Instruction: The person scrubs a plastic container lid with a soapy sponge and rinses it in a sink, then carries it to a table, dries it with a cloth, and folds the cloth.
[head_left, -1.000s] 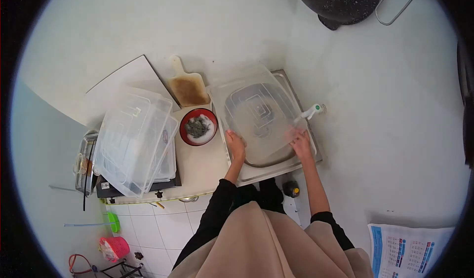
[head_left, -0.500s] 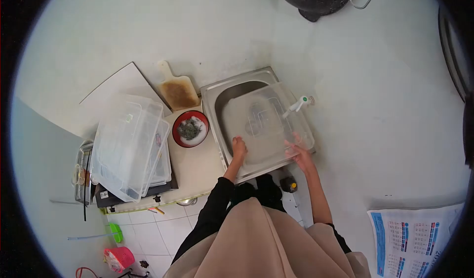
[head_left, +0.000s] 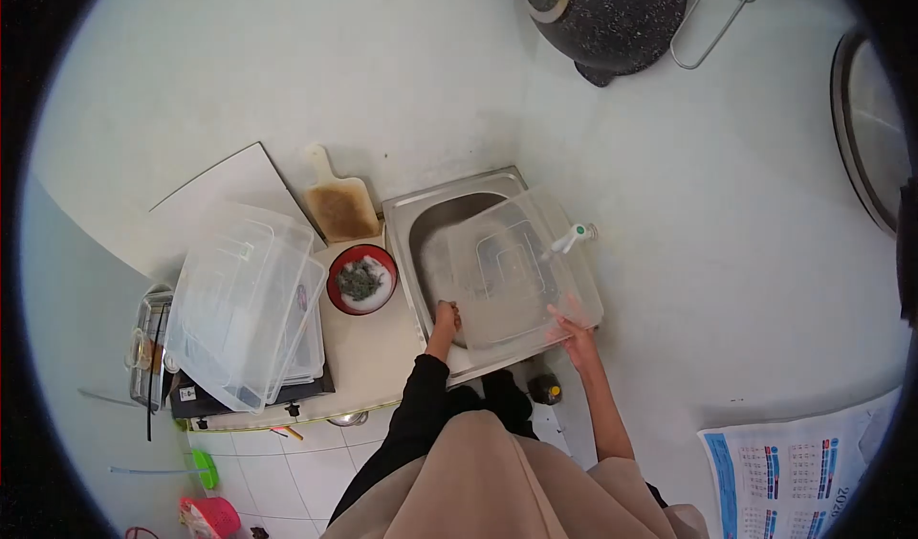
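A clear plastic container (head_left: 512, 264) lies tilted across the steel sink (head_left: 400, 216), under the white tap (head_left: 576, 237); whether it is a box or a lid I cannot tell. My right hand (head_left: 574, 336) grips its near right part, and the fingers show faintly through the plastic. Closed into a fist, my left hand (head_left: 447, 317) is at the container's near left edge, over the sink's left side. What the left fingers hold, if anything, is hidden. Left of the sink stands a red bowl (head_left: 334, 295) with a dark grey scouring pad (head_left: 360, 279) in white suds.
Several clear plastic boxes (head_left: 234, 300) are stacked at the left on a black stove (head_left: 330, 378). A scorched cutting board (head_left: 342, 212) leans against the wall. A speckled dark pan (head_left: 617, 18) hangs above, and a calendar (head_left: 775, 462) hangs at the right.
My left hand has moved off the container's surface to its left edge, nearer my body. The container has shifted slightly right in the sink. My right hand keeps its hold; the camera view has tilted upward.
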### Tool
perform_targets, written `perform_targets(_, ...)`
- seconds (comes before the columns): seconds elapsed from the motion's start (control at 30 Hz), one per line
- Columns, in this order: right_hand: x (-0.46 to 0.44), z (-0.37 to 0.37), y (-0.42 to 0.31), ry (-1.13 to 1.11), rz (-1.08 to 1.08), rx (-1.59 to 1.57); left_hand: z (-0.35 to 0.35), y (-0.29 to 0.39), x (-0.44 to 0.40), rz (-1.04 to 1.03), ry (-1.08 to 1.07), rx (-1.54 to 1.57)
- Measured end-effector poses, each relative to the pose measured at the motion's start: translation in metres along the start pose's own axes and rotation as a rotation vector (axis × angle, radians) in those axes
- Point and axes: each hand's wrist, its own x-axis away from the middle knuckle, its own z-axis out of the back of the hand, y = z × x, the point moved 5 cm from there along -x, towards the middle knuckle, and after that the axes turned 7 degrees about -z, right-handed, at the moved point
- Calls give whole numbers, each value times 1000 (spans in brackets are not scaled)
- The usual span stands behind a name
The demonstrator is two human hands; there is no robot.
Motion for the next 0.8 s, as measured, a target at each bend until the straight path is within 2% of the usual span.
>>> perform_targets(0.03,0,1,-2,21,0,-20,1,-3,-1,0,2,6)
perform_targets(0.1,-3,1,-9,15,22,8,-8,-2,0,-62,-173,184)
perform_targets(0.2,-7,1,-17,10,37,31,0,-16,-41,-117,-157,226)
perform_targets(0.33,-17,2,-20,-32,13,-2,-10,-40,-46,-136,-108,218)
perform_targets(0.4,-25,1,-16,-43,32,-28,-10,-54,-38,-139,-279,39)
perform_targets(0.43,-29,0,-13,-54,55,-55,-9,-60,-38,-136,-274,42)
perform_targets(0.5,-39,0,-7,-53,57,-75,-14,-72,-40,-60,-347,272)
perform_targets(0.6,-51,-4,-4,-49,59,-113,-30,-62,-8,16,-275,410)
perform_targets(0.7,-65,-4,-5,-48,69,-141,-24,-52,-2,-7,-193,326)
perform_targets(0.77,-70,-6,-7,-50,73,-155,-10,-112,-107,83,-868,620)
perform_targets(0.8,-70,-9,-9,-43,81,-146,-9,-119,-117,152,-1191,681)
